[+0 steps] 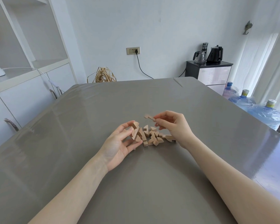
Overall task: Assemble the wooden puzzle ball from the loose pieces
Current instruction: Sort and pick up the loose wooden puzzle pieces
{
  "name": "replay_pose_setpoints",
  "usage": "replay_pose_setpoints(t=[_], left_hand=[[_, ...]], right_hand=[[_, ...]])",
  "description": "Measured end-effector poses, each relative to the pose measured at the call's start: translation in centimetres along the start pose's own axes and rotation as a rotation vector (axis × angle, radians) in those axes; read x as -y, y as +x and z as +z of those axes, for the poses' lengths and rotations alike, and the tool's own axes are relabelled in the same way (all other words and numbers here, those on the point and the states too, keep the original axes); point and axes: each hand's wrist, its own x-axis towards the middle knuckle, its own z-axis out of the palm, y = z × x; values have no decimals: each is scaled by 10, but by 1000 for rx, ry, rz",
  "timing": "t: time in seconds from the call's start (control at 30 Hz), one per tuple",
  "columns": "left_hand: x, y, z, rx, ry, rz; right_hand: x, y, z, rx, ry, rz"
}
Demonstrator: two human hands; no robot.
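Fingers (158, 122) of the right hand (173, 125) pinch a notched piece (149, 118), its long axis pointing far-left toward the part-built cluster (136, 134) gripped by the left hand (120, 143); loose pieces (153, 137) lie between on the table (136, 183).

Both forearms are bare from the near edge of the view right out to the wrists; no sleeve or cuff shows on either. The left hand (120, 143) and the right hand (173, 125) are bare too, without gloves. No ring, watch, bracelet or band is visible on the fingers or wrists. The arms are slender and smooth, and the fingers are long and slim. The fingernails look short and plain, though they are small here.
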Motion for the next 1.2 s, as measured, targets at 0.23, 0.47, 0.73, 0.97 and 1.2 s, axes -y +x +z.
replay_pose_setpoints(t=[0.23, 0.47, 0.73, 0.97, 1.2], left_hand=[[-2, -1, -1, 17, -75, -2], [-2, -3, 1, 14, -126, -20], [-1, -3, 2, 0, -154, -37], [0, -5, 2, -28, -75, -31], [1, -4, 3, -10, 38, -8]], right_hand=[[9, -6, 7, 124, 346, 149], [12, -11, 14, 180, 381, 276], [12, -11, 15, 165, 334, 187], [8, -7, 12, 130, 288, 192], [9, -7, 9, 162, 253, 244]])
